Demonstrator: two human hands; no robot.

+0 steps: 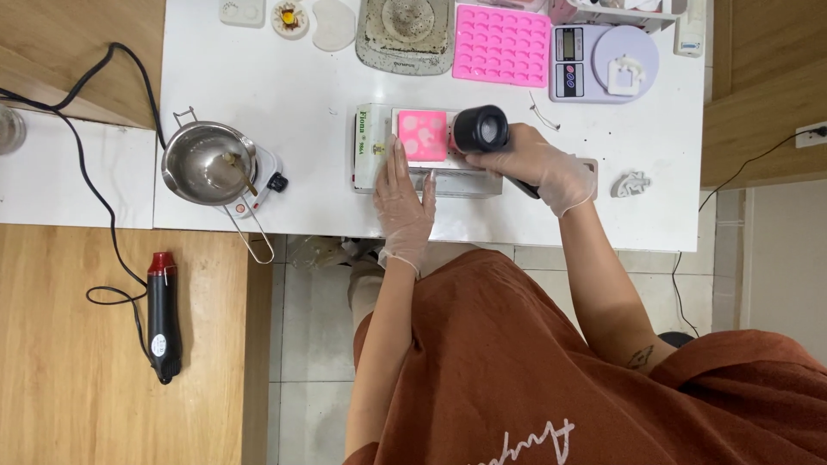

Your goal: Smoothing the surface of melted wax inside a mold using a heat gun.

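Left hand (403, 202) flat, fingers together, steadying box (372, 146) near table (301, 77) front edge. Right hand (536, 168) fingers wrapped round black heat tool (482, 129) over pink mould (423, 135).

One head-worn camera looks almost straight down from above the person, at middling distance, taking in the white worktop (301, 86), both arms, lap and tiled floor (314, 327).
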